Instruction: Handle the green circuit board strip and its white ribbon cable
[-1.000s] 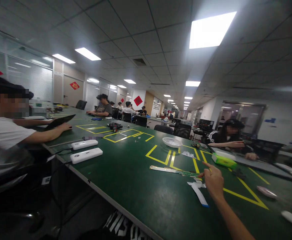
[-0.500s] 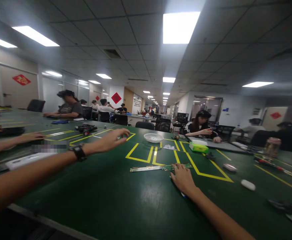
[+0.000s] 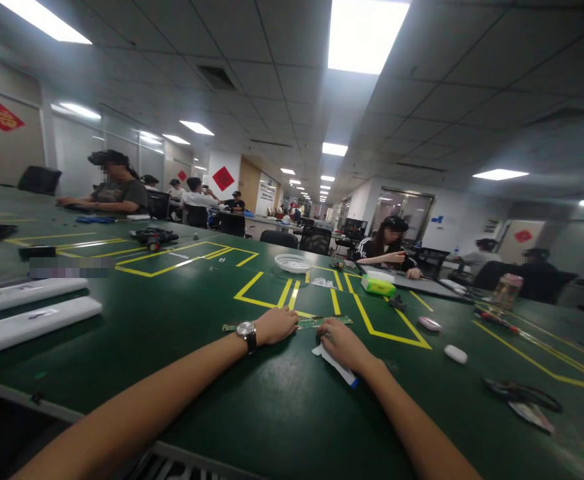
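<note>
A long, narrow green circuit board (image 3: pixel 310 323) lies across the dark green table in front of me, partly hidden under my hands. My left hand (image 3: pixel 276 325), with a watch on its wrist, has its fingers bent over the board's middle. At the board's right part, my right hand (image 3: pixel 343 343) curls its fingers over the near edge. A white flat ribbon cable (image 3: pixel 339 369) with a blue end comes out from beneath the right hand and lies toward me; whether it joins the board is hidden.
A white basket (image 3: pixel 293 263) stands beyond the board, near a green-and-white packet (image 3: pixel 378 285). To the right lie a white case (image 3: pixel 455 354) and dark pliers-like tools (image 3: pixel 522 397). Two long white devices (image 3: pixel 37 323) rest at left. Yellow tape marks the table (image 3: pixel 182 393). People sit around.
My left hand has come down from above the table's left side onto the board. My right hand stays at the board's right part. The view has shifted, and more of the white cable shows.
</note>
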{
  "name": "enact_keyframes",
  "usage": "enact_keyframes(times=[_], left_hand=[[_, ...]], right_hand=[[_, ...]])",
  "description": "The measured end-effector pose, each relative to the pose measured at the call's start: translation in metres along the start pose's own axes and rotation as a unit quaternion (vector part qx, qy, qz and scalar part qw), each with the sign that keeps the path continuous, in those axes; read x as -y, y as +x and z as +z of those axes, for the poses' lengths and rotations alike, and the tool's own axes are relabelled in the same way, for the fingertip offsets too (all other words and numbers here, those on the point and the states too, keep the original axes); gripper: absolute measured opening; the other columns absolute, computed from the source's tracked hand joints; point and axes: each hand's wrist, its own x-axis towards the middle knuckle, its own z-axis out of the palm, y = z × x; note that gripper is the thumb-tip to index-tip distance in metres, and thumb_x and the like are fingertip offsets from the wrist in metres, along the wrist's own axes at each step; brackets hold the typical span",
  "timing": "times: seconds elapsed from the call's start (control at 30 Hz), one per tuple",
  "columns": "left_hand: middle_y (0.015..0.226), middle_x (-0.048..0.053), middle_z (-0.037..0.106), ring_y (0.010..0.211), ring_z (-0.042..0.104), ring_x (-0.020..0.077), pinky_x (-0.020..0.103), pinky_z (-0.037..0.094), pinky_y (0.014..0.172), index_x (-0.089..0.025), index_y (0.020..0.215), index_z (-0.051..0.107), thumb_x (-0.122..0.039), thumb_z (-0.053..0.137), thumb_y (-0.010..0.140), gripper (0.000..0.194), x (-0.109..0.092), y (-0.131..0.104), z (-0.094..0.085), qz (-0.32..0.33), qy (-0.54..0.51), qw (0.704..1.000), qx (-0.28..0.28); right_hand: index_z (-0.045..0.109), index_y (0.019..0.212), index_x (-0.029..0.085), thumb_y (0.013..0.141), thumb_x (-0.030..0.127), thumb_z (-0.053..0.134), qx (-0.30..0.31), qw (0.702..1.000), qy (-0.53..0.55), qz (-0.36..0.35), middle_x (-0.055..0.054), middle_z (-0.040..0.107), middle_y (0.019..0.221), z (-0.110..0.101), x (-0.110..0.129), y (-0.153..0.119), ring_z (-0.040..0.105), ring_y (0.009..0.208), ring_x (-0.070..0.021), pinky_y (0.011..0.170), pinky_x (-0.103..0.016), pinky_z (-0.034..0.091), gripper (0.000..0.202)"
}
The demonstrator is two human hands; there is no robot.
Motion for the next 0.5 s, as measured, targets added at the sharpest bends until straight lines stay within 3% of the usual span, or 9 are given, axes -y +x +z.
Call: enact_keyframes(times=[0.1,0.2,0.27,0.5], left_hand=[[0.100,0.014,0.063,0.097,0.059,0.0246,0.035,0.046,0.085,-0.016,0.095,0.062,-0.029,0.041,0.092,0.025,-0.002,-0.017,-0.006,-0.022,0.054,0.998,-0.008],[0.106,0.014,0.061,0.095,0.061,0.0272,0.037,0.049,0.080,-0.017,0.101,0.059,-0.033,0.047,0.088,0.024,-0.006,-0.027,-0.010,-0.062,0.065,0.996,-0.002],[0.109,0.016,0.061,0.095,0.062,0.0294,0.040,0.050,0.079,-0.016,0.106,0.057,-0.035,0.051,0.086,0.028,-0.011,-0.027,-0.011,-0.091,0.050,0.995,0.007],[0.108,0.018,0.063,0.100,0.062,0.0326,0.044,0.048,0.083,-0.015,0.108,0.056,-0.027,0.050,0.083,0.028,-0.026,-0.007,-0.012,-0.114,-0.068,0.991,0.037]], right_hand=[[0.063,0.107,0.017,0.088,0.024,0.049,-0.032,0.997,-0.039,0.062,-0.010,0.060,0.110,-0.001,0.007,0.000,0.055,0.104,-0.0209,0.091,-0.029,0.040,0.025],[0.066,0.103,0.016,0.087,0.039,0.051,-0.032,0.975,-0.117,0.185,-0.016,0.061,0.107,0.001,0.014,-0.001,0.055,0.103,-0.0287,0.083,-0.036,0.044,0.032],[0.068,0.098,0.016,0.086,0.044,0.051,-0.016,0.964,-0.139,0.226,-0.017,0.061,0.106,0.002,0.017,-0.003,0.055,0.103,-0.0308,0.080,-0.038,0.044,0.034],[0.066,0.089,0.016,0.080,0.027,0.055,-0.031,0.979,-0.052,0.192,-0.010,0.064,0.096,0.005,0.006,-0.004,0.058,0.092,-0.0222,0.078,-0.029,0.041,0.018]])
